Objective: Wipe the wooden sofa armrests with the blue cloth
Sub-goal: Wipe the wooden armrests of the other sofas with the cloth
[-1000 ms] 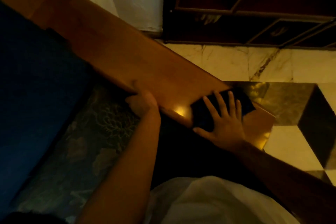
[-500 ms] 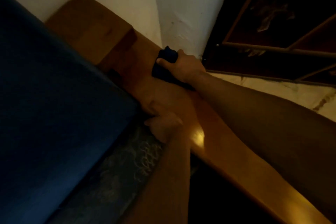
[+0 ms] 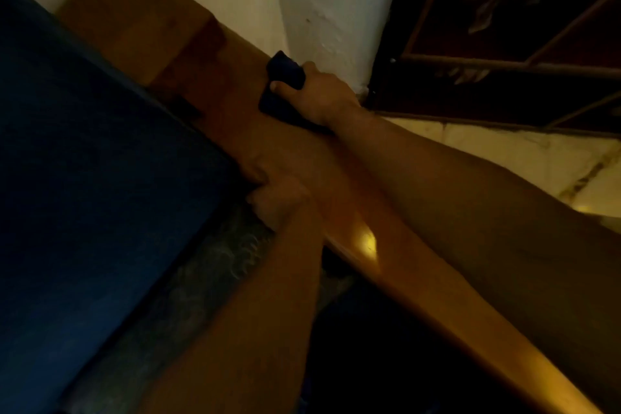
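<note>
Cloth pressed to the far end of the sofa armrest, in dim warm light.

The right hand (image 3: 319,94) has its grip closed round the bunched blue cloth (image 3: 284,72), thumb laid across it, holding it down on the wooden armrest (image 3: 420,282) near the armrest's wall end, beside the white wall corner (image 3: 319,10). The left hand (image 3: 279,202) sits at the armrest's inner edge, nearer than the cloth, fingers curled over that edge in a clasping grip. On the armrest's inner side lie the blue back cushion (image 3: 84,161) and a patterned seat cushion (image 3: 201,279). A dark carved cabinet (image 3: 504,44) stands beyond the armrest.
</note>
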Action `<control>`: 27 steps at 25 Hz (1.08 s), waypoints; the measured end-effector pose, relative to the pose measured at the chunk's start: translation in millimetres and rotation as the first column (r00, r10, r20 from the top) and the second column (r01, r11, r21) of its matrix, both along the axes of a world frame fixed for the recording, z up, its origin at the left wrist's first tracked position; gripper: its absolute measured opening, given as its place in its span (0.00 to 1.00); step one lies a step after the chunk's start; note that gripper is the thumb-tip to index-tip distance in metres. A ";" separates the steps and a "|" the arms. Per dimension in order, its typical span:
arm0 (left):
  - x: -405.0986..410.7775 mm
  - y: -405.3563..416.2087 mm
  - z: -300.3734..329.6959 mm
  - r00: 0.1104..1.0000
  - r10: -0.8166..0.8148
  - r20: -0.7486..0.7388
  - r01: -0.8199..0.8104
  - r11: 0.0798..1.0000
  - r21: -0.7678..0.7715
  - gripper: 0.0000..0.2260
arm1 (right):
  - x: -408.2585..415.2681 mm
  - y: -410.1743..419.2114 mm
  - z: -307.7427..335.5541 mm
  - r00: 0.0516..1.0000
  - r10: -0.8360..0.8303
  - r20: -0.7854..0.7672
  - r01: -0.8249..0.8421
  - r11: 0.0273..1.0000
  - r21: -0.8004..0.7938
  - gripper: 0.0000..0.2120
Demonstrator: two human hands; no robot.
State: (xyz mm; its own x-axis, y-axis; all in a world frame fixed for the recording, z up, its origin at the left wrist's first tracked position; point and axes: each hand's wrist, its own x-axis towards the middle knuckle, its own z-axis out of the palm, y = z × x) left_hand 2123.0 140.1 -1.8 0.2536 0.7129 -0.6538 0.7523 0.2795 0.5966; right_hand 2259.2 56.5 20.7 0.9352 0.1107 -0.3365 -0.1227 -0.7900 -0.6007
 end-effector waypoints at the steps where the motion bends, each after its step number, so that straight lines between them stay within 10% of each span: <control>1: -1.4 -3.3 7.0 1.000 -0.020 -0.016 0.020 1.000 0.018 0.39 | -32.6 -23.3 0.4 1.000 -0.021 0.021 0.022 0.999 -0.032 0.40; 5: -11.6 -13.6 34.1 0.986 -0.166 -0.031 0.168 0.958 0.234 0.41 | -189.6 -118.5 6.1 0.988 -0.083 0.129 0.117 0.950 -0.288 0.40; 9: -62.9 -58.6 47.6 0.843 -0.527 -0.107 0.495 0.680 0.541 0.35 | -321.7 -177.5 4.0 0.979 -0.051 0.200 0.136 0.889 -0.438 0.39; 16: -200.4 -131.7 57.2 0.232 -0.922 -0.309 0.805 0.004 0.594 0.23 | -465.1 -268.2 6.4 0.938 -0.312 0.149 0.345 0.823 -0.451 0.38; 22: -201.7 -95.6 58.5 -0.102 -0.908 -0.406 0.756 -0.336 0.562 0.23 | -344.9 -340.9 15.4 0.559 -0.685 -0.467 0.755 0.653 -0.056 0.29; 27: -197.9 -69.1 60.5 -0.183 -0.929 -0.323 0.723 -0.349 0.595 0.19 | -420.1 -301.4 18.7 0.263 -0.916 -0.303 0.947 0.185 0.264 0.27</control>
State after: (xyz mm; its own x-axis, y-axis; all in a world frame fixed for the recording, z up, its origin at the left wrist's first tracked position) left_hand 1925.1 71.0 58.7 0.9048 -0.4028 -0.1384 -0.3323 -0.8709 0.3621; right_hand 1839.1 -244.9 39.4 0.4133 -0.7163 -0.5621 -0.6687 0.1803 -0.7214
